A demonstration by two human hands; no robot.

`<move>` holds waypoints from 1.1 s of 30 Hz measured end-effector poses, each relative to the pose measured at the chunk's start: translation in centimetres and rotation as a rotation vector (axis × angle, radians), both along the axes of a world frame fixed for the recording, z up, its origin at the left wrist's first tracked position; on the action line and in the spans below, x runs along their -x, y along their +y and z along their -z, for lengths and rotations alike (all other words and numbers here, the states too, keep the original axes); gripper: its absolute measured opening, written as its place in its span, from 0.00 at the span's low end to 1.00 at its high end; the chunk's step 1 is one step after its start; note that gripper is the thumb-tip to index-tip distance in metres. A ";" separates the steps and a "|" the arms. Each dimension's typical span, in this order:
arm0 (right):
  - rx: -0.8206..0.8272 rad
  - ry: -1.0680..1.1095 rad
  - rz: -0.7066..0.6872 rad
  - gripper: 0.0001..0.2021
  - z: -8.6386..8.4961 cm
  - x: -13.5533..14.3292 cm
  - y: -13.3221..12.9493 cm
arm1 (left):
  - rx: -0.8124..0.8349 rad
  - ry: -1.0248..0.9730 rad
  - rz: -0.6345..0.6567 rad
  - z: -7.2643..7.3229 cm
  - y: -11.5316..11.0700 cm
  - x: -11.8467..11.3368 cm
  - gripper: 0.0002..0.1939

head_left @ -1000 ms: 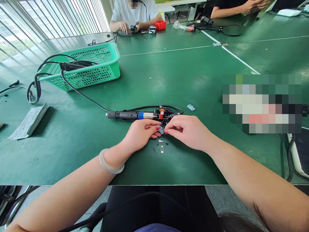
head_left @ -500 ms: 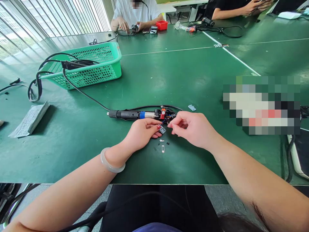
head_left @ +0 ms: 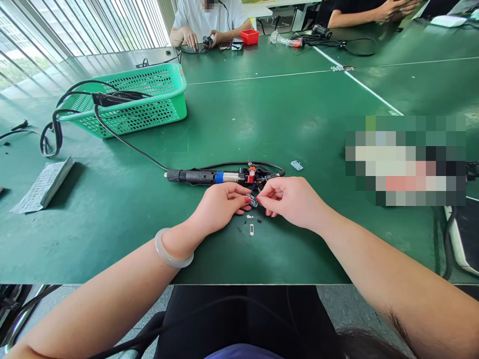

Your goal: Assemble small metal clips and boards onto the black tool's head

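Note:
Between thumb and fingers, my left hand pinches a small grey plate with cut-outs. My right hand is closed in a pinch at the plate's right edge; whatever its fingertips hold, if anything, is hidden. Just beyond both hands lies an opened black corded tool, with a blue band, a metal cylinder, a red part and thin wires exposed at its right end. Below the fingers are a small white frame-shaped piece and a few tiny parts. Another grey plate rests up to the right.
A green basket holding black cables stands at back left. A paper-covered block lies on the left. Across the green table, a person handles a small device near a red tray. A blurred patch covers things on the right.
My right hand has moved slightly left and down, bringing its fingertips to the plate. The plate has tilted a little in my left hand, which otherwise stays in place.

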State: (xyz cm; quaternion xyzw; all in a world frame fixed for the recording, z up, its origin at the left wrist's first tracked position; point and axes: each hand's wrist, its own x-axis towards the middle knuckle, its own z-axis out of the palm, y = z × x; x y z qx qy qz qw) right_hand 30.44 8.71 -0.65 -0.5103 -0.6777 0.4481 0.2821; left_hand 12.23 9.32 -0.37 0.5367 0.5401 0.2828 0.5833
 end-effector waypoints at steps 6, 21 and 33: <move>-0.059 -0.054 0.067 0.06 0.1 0.5 -0.2 | 0.021 0.003 -0.011 -0.2 0.0 -0.1 0.06; -0.275 -0.192 0.162 0.07 -0.1 1.1 -0.6 | 0.043 -0.019 -0.041 -0.4 0.0 -0.2 0.04; -0.302 -0.218 0.180 0.10 0.3 1.0 -0.6 | 0.067 -0.038 -0.047 -0.4 0.2 -0.1 0.04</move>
